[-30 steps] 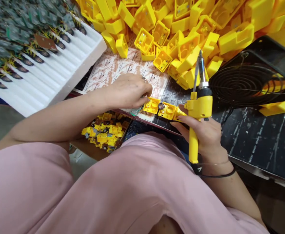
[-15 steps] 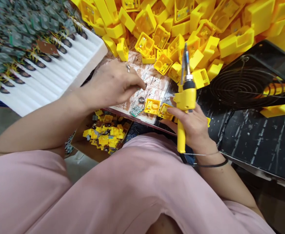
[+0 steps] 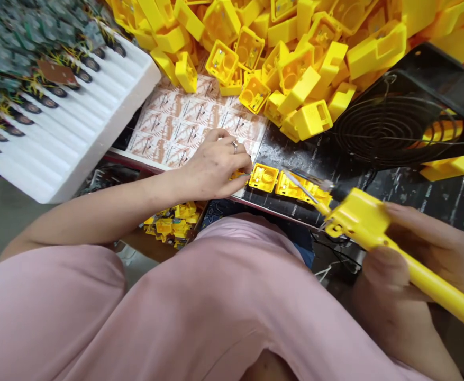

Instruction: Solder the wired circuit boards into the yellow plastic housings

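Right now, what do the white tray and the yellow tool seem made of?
White tray: probably foam, matte, judging by its thick, ridged body. Yellow tool: likely plastic, faintly glossy, evenly coloured; its front rod, shiny grey, may be metal.

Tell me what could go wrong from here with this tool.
The yellow tool in the right hand points its metal rods toward the open yellow cases and might scratch one. The left hand, at the row's left end, could be jabbed if the tool swings. Cases also lie near the front edge of the table, so a bump might knock one off.
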Action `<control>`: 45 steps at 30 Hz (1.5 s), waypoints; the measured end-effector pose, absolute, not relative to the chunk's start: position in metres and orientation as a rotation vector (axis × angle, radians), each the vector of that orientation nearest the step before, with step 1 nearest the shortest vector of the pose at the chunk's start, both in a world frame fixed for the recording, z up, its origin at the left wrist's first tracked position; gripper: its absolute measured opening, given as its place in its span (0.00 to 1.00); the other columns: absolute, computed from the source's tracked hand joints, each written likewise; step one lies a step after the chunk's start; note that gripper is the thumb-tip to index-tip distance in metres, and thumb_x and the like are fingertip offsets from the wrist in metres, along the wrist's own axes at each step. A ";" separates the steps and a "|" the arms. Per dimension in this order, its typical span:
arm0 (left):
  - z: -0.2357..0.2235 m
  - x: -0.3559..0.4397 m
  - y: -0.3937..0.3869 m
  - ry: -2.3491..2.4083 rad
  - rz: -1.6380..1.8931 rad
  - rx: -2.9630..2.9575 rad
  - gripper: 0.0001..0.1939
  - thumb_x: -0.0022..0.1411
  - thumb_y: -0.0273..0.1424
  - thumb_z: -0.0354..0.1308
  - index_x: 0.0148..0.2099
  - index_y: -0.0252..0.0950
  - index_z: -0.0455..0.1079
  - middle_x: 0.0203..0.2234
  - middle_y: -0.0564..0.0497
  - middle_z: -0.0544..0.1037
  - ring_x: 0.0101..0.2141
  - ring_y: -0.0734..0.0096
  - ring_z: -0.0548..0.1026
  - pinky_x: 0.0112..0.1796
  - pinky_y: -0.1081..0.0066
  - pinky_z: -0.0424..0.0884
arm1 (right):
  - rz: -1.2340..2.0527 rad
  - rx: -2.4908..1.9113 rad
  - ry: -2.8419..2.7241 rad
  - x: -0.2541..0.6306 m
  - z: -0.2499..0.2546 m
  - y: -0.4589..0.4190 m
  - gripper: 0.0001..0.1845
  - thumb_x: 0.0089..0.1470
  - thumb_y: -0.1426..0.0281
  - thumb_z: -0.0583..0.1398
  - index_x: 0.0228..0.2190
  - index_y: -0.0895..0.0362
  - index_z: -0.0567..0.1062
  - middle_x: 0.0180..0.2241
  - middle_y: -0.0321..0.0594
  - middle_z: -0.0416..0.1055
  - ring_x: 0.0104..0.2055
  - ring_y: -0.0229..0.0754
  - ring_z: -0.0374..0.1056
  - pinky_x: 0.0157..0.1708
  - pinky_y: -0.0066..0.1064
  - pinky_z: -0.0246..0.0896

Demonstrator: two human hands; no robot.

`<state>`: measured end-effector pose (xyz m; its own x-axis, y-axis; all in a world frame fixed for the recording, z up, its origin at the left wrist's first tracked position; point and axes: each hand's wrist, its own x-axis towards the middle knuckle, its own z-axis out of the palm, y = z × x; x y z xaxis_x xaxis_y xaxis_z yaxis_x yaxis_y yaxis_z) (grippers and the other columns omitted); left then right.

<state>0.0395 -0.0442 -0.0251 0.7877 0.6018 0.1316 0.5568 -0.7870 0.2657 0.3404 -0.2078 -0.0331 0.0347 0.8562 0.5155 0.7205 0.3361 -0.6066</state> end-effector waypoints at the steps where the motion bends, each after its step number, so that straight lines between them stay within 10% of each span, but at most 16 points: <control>1: -0.026 0.041 -0.045 0.907 0.303 2.771 0.14 0.68 0.35 0.52 0.35 0.39 0.78 0.31 0.49 0.82 0.38 0.61 0.76 0.54 0.53 0.67 | 0.154 -1.362 -1.721 0.340 -0.034 -0.205 0.30 0.61 0.61 0.68 0.63 0.42 0.74 0.43 0.43 0.83 0.34 0.48 0.80 0.27 0.38 0.75; 18: -0.030 0.053 -0.048 0.903 0.271 2.786 0.13 0.63 0.34 0.51 0.31 0.39 0.76 0.27 0.48 0.79 0.35 0.60 0.75 0.52 0.49 0.67 | 0.233 -0.935 -2.232 0.327 -0.003 -0.174 0.13 0.55 0.77 0.72 0.39 0.56 0.75 0.33 0.40 0.82 0.32 0.38 0.79 0.35 0.29 0.80; 38: -0.036 0.053 -0.045 0.853 0.333 2.875 0.13 0.62 0.34 0.50 0.30 0.38 0.73 0.24 0.51 0.75 0.32 0.63 0.73 0.51 0.50 0.68 | 0.423 -1.230 -2.195 0.344 0.005 -0.187 0.02 0.68 0.68 0.64 0.40 0.51 0.76 0.33 0.38 0.79 0.38 0.39 0.79 0.42 0.35 0.77; 45: -0.036 0.049 -0.049 0.894 0.374 2.821 0.11 0.64 0.35 0.53 0.32 0.39 0.73 0.27 0.51 0.76 0.36 0.61 0.74 0.56 0.44 0.68 | 0.233 -1.235 -1.983 0.343 -0.022 -0.195 0.20 0.61 0.66 0.71 0.53 0.49 0.76 0.37 0.37 0.84 0.36 0.42 0.81 0.34 0.30 0.78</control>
<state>0.0489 -0.0493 -0.0361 0.7901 0.5832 0.1886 0.5435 -0.8089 0.2244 0.3433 -0.1945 -0.0218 -0.2300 0.8267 0.5135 0.6853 0.5122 -0.5176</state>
